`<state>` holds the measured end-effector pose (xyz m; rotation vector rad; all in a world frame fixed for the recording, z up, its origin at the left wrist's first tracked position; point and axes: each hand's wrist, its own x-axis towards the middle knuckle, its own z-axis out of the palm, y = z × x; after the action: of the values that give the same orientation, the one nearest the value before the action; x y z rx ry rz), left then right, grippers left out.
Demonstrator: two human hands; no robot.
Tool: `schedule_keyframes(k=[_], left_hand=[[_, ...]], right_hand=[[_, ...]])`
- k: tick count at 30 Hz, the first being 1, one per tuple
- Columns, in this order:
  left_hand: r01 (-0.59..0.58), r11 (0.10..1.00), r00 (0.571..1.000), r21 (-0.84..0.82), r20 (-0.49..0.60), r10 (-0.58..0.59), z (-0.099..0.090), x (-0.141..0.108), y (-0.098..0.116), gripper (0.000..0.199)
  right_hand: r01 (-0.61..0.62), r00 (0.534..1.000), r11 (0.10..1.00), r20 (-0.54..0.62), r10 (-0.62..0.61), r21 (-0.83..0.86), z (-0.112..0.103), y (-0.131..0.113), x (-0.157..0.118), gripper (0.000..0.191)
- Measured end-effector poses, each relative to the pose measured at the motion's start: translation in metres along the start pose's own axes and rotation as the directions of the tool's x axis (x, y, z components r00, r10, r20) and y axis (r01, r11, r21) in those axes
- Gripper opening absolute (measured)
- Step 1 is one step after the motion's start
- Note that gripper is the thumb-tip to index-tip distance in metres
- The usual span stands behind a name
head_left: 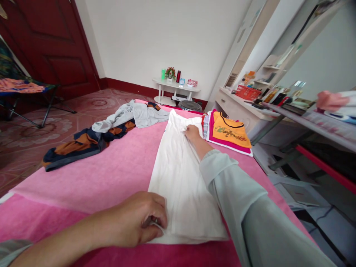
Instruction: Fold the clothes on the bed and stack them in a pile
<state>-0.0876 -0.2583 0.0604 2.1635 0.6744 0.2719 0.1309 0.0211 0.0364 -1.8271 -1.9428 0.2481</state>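
A long white garment [180,185] lies on the pink bed cover [119,163], narrower at the far end and wider at the near hem. I cannot tell its exact kind. My left hand [147,218] is closed in a pinch on its near left corner. Farther up, my right hand [191,133] has its fingers closed on a bunched bit of the cloth near the far end. Just right of that hand sits a stack of folded clothes, with an orange printed shirt [230,131] on top.
To the left on the bed lie a crumpled grey garment [133,115] and a navy and brown one [83,144]. Beyond the bed stands a low white table [178,86]. A dressing table [239,104] and a metal-framed rack [311,122] line the right side; a folding chair [33,91] is at left.
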Motion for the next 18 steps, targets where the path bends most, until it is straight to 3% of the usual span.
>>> schedule_keyframes(k=[3, 7, 9, 12, 14, 18], left_hand=[[-0.001, 0.998, 1.000, -0.067, -0.002, 0.001, -0.010, -0.006, -0.004, 0.013], [0.009, 0.991, 0.973, 0.131, -0.229, 0.021, -0.021, -0.017, -0.035, 0.033], [0.024, 0.965, 0.964, 0.263, -0.262, 0.047, -0.023, -0.022, -0.050, 0.040], [-0.001, 0.931, 0.975, 0.364, -0.205, 0.081, -0.025, -0.024, -0.059, 0.046], [-0.023, 0.916, 0.977, 0.399, -0.186, 0.105, -0.025, -0.022, -0.056, 0.049], [-0.076, 0.904, 0.972, 0.421, -0.171, 0.161, -0.023, -0.011, -0.041, 0.044]], right_hand=[[0.104, 0.991, 0.993, 0.078, -0.109, 0.056, -0.010, 0.008, -0.020, 0.031], [0.274, 0.958, 0.953, 0.056, -0.282, 0.129, -0.042, 0.040, -0.070, 0.043], [0.453, 0.883, 0.884, 0.077, -0.463, 0.119, -0.061, 0.059, -0.103, 0.047], [0.648, 0.723, 0.754, 0.225, -0.654, 0.107, -0.088, 0.080, -0.154, 0.052], [0.669, 0.689, 0.739, 0.307, -0.657, 0.080, -0.100, 0.085, -0.184, 0.051], [0.623, 0.710, 0.779, 0.370, -0.599, 0.067, -0.109, 0.079, -0.225, 0.058]])
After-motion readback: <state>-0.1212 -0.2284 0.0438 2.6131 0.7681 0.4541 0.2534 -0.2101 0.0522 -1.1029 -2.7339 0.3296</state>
